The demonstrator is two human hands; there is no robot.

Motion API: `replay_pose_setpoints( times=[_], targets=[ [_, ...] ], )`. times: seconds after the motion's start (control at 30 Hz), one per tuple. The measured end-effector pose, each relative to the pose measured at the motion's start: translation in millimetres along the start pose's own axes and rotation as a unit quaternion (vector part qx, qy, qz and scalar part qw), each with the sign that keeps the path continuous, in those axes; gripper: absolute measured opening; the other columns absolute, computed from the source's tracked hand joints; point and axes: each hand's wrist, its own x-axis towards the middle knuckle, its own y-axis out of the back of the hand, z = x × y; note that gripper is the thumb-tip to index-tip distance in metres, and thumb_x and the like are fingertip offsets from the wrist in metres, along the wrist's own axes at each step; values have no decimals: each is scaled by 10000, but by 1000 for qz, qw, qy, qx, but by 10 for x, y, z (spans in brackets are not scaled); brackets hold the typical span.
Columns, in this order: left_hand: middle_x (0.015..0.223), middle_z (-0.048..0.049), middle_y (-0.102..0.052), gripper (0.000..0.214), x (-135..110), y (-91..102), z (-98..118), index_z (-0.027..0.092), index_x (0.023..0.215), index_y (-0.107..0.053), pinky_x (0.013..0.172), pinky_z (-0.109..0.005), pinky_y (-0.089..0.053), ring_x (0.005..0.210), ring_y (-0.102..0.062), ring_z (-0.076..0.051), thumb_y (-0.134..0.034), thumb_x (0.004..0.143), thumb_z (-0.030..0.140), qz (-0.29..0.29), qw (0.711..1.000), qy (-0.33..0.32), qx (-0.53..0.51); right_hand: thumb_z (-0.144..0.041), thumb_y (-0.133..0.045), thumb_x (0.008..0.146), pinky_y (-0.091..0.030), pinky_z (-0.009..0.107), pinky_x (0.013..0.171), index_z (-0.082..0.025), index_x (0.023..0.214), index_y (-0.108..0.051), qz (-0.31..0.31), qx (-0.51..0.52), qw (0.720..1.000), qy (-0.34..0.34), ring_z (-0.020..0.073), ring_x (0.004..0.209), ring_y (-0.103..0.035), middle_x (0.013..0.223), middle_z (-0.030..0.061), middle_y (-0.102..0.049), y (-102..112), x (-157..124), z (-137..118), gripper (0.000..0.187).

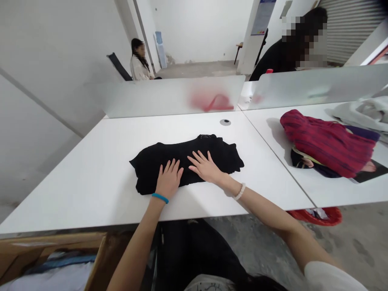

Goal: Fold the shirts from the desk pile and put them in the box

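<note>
A folded black garment (212, 151) lies in the middle of the white table (106, 169). My left hand (169, 178) rests flat on the garment's near edge, fingers stretched out, with a blue band at the wrist. My right hand (206, 166) lies flat beside it on the cloth, fingers spread, with a white bead bracelet at the wrist. Neither hand grips anything.
A pile of clothes topped by a red striped piece (327, 141) lies on the adjoining table at right, grey cloth (363, 113) behind it. Frosted dividers (169, 95) run along the far edge. A cardboard box (54, 258) stands at lower left, a red basin (321, 215) under the table. Two people sit beyond.
</note>
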Motion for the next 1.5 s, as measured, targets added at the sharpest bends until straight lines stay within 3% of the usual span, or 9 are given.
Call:
replay_pose_setpoints(
  times=[0.27, 0.37, 0.47, 0.6, 0.73, 0.87, 1.1, 1.27, 1.5],
  targets=[
    [1441, -211, -379, 652, 11, -56, -658, 47, 1365, -428, 1081, -536, -280, 1364, -294, -343, -249, 921, 490, -30, 994, 101, 17, -458, -255, 980, -107, 613, 1107, -155, 1445, -333, 13, -61, 997, -46, 313, 1411, -186, 1504, 128, -297, -11, -91, 490, 561],
    [1398, -200, -449, 619, -31, 33, -538, 71, 1326, -483, 1079, -596, -231, 1339, -338, -361, -246, 926, 479, 17, 994, 106, 34, -388, -323, 973, -104, 577, 1128, -114, 1381, -429, 79, -11, 995, -54, 306, 1403, -216, 1482, 151, -338, 81, -180, 418, 503],
    [1358, -162, -510, 565, -98, 125, -177, 105, 1287, -521, 1100, -566, -218, 1317, -387, -322, -258, 938, 462, 62, 998, 20, 3, -361, -378, 949, -307, 484, 1085, -180, 1167, -591, 182, 180, 962, -93, 258, 1259, -455, 1299, 112, -557, 168, -432, 155, 354],
    [1432, -133, -430, 593, -81, 91, 312, 135, 1356, -450, 1121, -515, -218, 1349, -336, -314, -427, 887, 498, 22, 988, -146, -37, -415, -496, 885, -529, 374, 798, -243, 819, -586, 258, 540, 760, -253, 193, 827, -639, 826, 27, -656, 137, -914, -195, 205],
    [1415, -151, -447, 577, 149, -53, 469, 159, 1359, -458, 1066, -536, -293, 1329, -349, -364, -490, 869, 463, 8, 992, -122, -31, -381, -598, 808, -535, 391, 874, -245, 885, -598, 217, 746, 526, -345, 198, 959, -656, 957, 40, -680, 14, -1207, -266, 156],
    [1328, -128, -545, 436, 283, -89, 461, 200, 1301, -526, 1034, -496, -347, 1264, -451, -315, -426, 919, 385, 1, 995, -93, -44, -388, -610, 794, -444, 386, 1037, -234, 876, -626, 178, 823, 426, -331, 201, 1149, -580, 1129, 60, -660, -4, -1165, -202, 176],
    [1372, -106, -508, 475, -230, 20, 732, 183, 1335, -488, 1042, -470, -356, 1264, -459, -305, -387, 933, 414, -6, 980, -184, -79, -443, -645, 765, -460, 370, 1030, -249, 984, -641, 319, 784, 414, -334, 188, 1151, -573, 1137, 12, -660, 23, -867, -470, 292],
    [1391, -71, -494, 473, -235, 186, 587, 219, 1382, -421, 1085, -440, -314, 1296, -432, -213, -205, 982, 352, -49, 971, -208, -110, -322, -687, 712, -430, 346, 1043, -163, 1103, -618, 460, 718, 361, -377, 179, 1113, -590, 1140, 23, -663, -30, -825, -627, 428],
    [1521, -83, -275, 505, -158, -16, 365, 212, 1414, -373, 1100, -550, -247, 1394, -244, -299, -222, 970, 399, -65, 988, -131, -59, -269, -657, 727, -440, 361, 1015, -162, 1196, -586, 521, 652, 418, -359, 185, 1083, -600, 1149, 28, -657, 68, -699, -658, 486]
  ],
)
